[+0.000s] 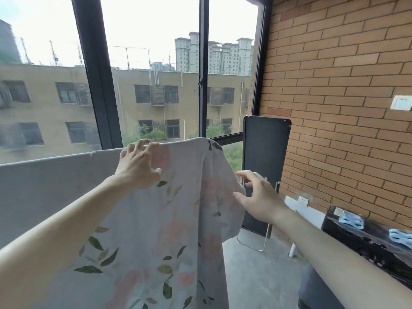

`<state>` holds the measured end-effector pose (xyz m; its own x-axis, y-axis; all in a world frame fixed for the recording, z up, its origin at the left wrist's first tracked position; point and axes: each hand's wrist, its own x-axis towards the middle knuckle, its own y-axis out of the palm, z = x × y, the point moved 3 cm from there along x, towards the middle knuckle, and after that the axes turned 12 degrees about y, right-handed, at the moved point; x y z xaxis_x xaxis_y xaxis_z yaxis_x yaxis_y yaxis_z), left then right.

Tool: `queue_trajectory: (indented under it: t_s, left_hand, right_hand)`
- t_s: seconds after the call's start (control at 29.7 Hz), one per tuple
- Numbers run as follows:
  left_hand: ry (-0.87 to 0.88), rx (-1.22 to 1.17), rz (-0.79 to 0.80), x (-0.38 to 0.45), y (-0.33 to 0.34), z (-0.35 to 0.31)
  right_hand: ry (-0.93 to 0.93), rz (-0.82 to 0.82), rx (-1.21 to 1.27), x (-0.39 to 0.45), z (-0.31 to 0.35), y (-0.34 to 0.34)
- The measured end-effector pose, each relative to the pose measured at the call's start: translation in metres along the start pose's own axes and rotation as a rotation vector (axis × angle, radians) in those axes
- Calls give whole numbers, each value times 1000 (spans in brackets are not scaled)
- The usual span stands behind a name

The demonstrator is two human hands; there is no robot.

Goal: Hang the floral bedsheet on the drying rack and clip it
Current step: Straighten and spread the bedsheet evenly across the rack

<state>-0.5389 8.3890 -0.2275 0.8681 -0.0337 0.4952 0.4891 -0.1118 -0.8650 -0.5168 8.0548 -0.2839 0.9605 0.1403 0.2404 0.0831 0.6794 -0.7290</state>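
Observation:
The floral bedsheet point(169, 219), pale grey with pink flowers and green leaves, hangs over the top bar of the drying rack, which the cloth hides. My left hand point(138, 166) rests on the sheet at the top edge, fingers curled over the covered bar. My right hand point(258, 195) hovers with spread fingers beside the sheet's right edge, fingertips close to the cloth and holding nothing. Light blue clips point(352, 220) lie on a black surface at the right, and more blue clips point(401, 237) sit further right.
A dark folded panel on a thin metal frame point(265, 166) leans in the corner behind the sheet. A brick wall point(334, 108) runs along the right with a white switch plate point(401, 103). Large windows point(142, 74) face buildings. The floor point(256, 270) is bare concrete.

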Motion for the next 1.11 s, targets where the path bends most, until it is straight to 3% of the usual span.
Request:
queue_trajectory:
  t_s: [0.37,0.71,0.81,1.01,1.11]
  left_hand:
    - [-81,205,-27,84,42,-15]
    - [-102,220,-219,157,84,-53]
    - [-130,204,-248,163,87,-56]
    - [-236,241,-303,172,99,-56]
    - [-307,288,-375,180,107,-66]
  right_hand:
    - [-186,118,58,166,-14,19]
    - [-312,279,207,307,-29,49]
    - [-360,375,270,331,-25,67]
    - [-490,779,539,364,-31,98]
    - [-561,966,545,391,-33,113]
